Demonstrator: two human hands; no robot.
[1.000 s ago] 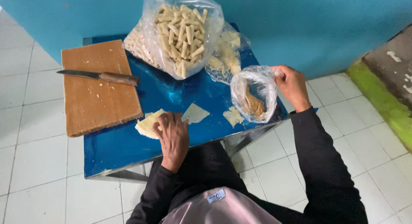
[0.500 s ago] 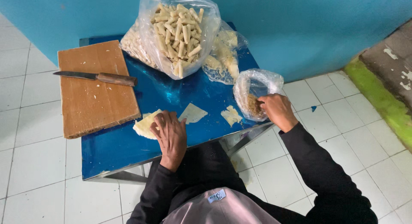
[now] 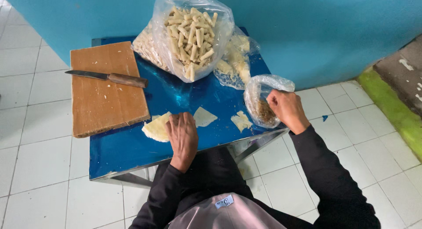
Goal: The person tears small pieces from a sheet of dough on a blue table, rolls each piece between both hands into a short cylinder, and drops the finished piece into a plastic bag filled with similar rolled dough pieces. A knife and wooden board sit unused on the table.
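My left hand (image 3: 183, 137) lies palm down on a stack of pale dough wrappers (image 3: 156, 127) on the blue table (image 3: 123, 150). My right hand (image 3: 286, 109) grips the side of a small clear plastic bag (image 3: 260, 93) holding brown filling, which rests at the table's right edge. Two loose wrapper pieces (image 3: 205, 116) (image 3: 241, 121) lie between my hands. A large clear bag of rolled pastry sticks (image 3: 189, 33) stands at the back of the table.
A wooden cutting board (image 3: 105, 90) lies on the left with a wooden-handled knife (image 3: 107, 77) across it. A second clear bag of pale pieces (image 3: 235, 64) sits beside the large one. A teal wall is behind; white floor tiles surround the table.
My right hand has lowered the small bag from the air to the table's right edge. My left hand stays on the wrappers.
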